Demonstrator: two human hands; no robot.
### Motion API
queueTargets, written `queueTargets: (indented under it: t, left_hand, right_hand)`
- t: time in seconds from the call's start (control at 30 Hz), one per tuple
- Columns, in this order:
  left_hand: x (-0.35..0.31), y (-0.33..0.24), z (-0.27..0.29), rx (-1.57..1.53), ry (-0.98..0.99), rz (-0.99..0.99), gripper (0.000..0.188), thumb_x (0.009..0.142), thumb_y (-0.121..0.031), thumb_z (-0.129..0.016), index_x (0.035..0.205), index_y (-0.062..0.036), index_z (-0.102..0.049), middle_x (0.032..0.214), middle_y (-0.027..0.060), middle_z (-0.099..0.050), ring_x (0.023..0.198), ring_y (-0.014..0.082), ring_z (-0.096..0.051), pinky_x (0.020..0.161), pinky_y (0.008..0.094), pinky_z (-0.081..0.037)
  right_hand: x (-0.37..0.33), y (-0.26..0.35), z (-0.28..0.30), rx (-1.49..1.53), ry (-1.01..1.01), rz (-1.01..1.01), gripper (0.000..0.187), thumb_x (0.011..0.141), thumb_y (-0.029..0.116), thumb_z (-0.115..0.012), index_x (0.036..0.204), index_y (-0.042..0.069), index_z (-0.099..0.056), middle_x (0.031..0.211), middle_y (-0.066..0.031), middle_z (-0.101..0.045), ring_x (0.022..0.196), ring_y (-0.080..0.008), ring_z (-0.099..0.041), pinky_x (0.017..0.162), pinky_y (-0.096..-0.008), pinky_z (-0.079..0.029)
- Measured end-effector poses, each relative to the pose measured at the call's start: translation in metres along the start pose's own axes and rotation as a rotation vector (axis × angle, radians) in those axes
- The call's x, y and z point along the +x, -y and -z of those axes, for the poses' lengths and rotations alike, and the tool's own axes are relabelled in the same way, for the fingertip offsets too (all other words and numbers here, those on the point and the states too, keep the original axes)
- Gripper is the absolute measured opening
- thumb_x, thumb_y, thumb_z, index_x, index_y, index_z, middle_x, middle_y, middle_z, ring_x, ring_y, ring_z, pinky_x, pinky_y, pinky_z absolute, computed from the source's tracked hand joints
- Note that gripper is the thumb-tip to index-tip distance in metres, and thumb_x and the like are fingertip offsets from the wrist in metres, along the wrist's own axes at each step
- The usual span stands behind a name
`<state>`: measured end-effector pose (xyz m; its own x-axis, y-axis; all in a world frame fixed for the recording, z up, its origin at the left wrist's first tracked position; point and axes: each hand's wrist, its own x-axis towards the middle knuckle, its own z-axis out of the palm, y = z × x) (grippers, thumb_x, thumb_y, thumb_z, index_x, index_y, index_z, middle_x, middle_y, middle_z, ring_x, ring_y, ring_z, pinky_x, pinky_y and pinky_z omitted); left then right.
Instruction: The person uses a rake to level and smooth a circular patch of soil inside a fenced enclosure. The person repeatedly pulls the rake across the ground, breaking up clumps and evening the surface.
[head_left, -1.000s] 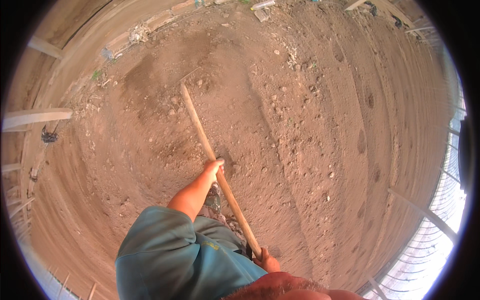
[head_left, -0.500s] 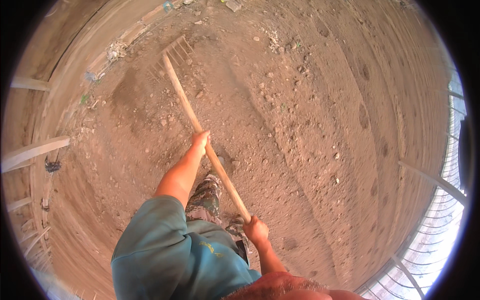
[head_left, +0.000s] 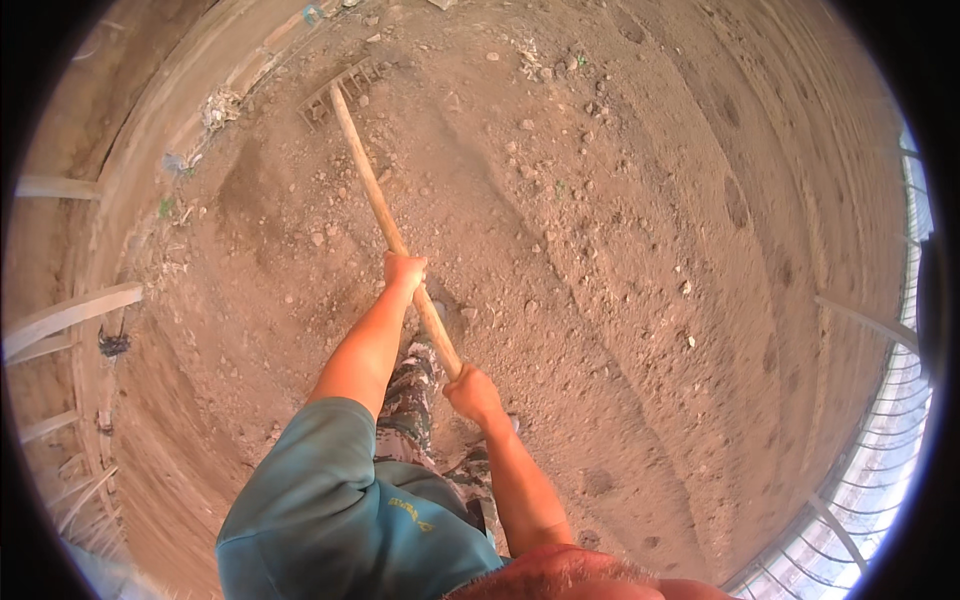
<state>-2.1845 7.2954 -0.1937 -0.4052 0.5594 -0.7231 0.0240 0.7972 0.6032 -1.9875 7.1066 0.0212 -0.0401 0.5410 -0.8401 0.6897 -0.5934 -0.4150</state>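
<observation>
A rake (head_left: 362,172) with a long wooden handle slants away from me toward the far left. Its toothed head (head_left: 340,92) rests on or just over the dry brown soil (head_left: 580,260); actual contact is hard to make out. Midway along the handle, my left hand (head_left: 404,271) is closed round the wood. My right hand (head_left: 473,393) grips nearer the butt end, closer to my body. Small stones and clods lie around the rake's head and along the handle.
An earthen wall edge with pale posts (head_left: 75,315) runs along the left. Dry debris (head_left: 220,108) lies at its foot. To the right, a pole (head_left: 868,322) leans near a bright ribbed covering (head_left: 880,440). Stones are scattered ahead.
The rake's head has moved farther away and turned so its teeth show differently. My right hand has pushed forward and left, closer to my left hand, which has shifted slightly.
</observation>
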Motion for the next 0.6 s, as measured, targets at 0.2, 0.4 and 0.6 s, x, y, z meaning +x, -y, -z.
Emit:
queueTargets:
  t: [0.2, 0.4, 0.6]
  left_hand:
    - [-0.12, 0.097, -0.035, 0.081, 0.044, 0.014, 0.051, 0.09, -0.006, -0.089, 0.119, 0.0014, -0.048, 0.085, 0.0134, -0.07, 0.058, 0.023, -0.068, 0.049, 0.0418, -0.056]
    - [-0.203, 0.191, -0.038, 0.005, 0.119, 0.044, 0.039, 0.089, -0.008, -0.091, 0.108, 0.0017, -0.058, 0.085, 0.0133, -0.072, 0.057, 0.0229, -0.068, 0.05, 0.0418, -0.057]
    - [-0.364, 0.344, -0.073, -0.176, 0.323, 0.25, 0.029, 0.096, -0.021, -0.087, 0.085, -0.0061, -0.066, 0.067, 0.009, -0.065, 0.052, 0.0258, -0.064, 0.048, 0.0446, -0.055]
  right_hand:
    - [-0.122, -0.135, -0.043, 0.052, -0.058, -0.048, 0.038, 0.094, 0.027, -0.074, 0.115, -0.004, -0.07, 0.106, -0.036, -0.078, 0.103, -0.0517, -0.078, 0.094, -0.0571, -0.062]
    - [-0.261, -0.255, -0.066, 0.044, -0.041, -0.036, 0.041, 0.094, 0.028, -0.074, 0.117, -0.005, -0.069, 0.105, -0.0377, -0.077, 0.103, -0.0541, -0.077, 0.094, -0.0578, -0.061]
    - [-0.421, -0.448, -0.103, -0.01, -0.023, -0.098, 0.04, 0.093, 0.03, -0.077, 0.113, -0.003, -0.068, 0.104, -0.036, -0.077, 0.101, -0.0523, -0.077, 0.091, -0.0566, -0.062]
